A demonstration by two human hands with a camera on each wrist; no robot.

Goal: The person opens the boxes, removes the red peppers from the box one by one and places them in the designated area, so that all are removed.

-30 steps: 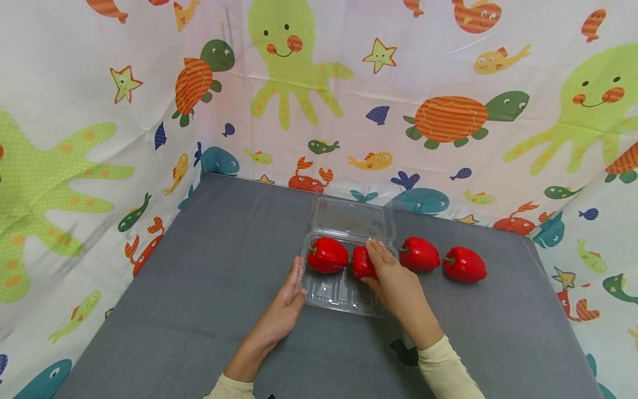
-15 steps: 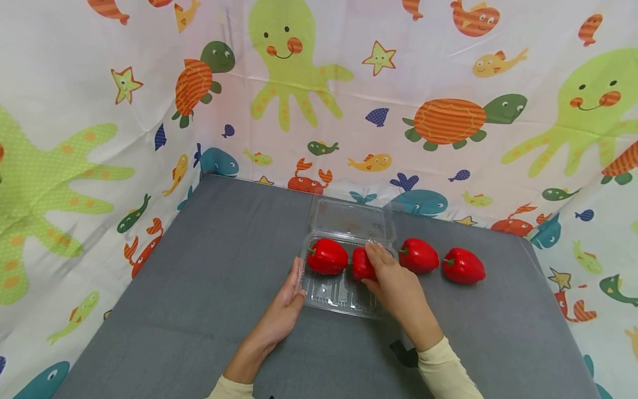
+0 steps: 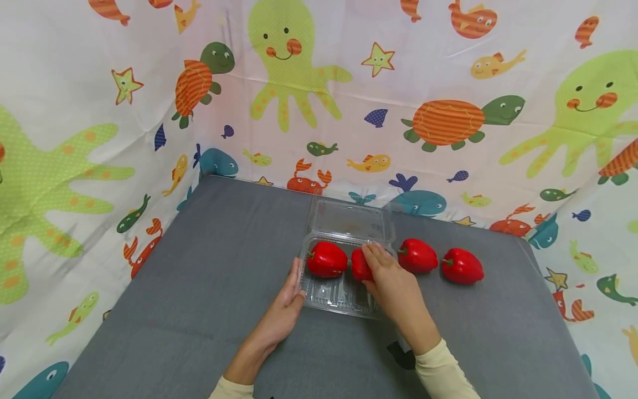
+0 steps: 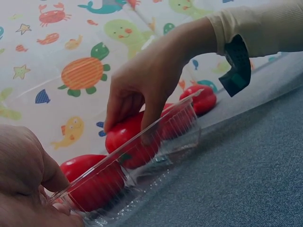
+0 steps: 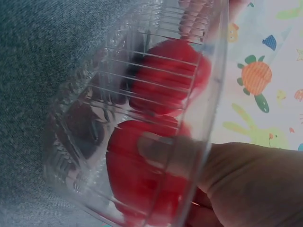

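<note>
Left pepper nearer, beside right grip

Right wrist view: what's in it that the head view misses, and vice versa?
Right wrist only: a close look through the ribbed wall of the clear container at the right thumb on the gripped pepper.
Head only: the far-right pepper, cream sleeves, the open lid in full.
Both: container, gripped pepper, the pepper beside it, right hand, part of the left hand.
</note>
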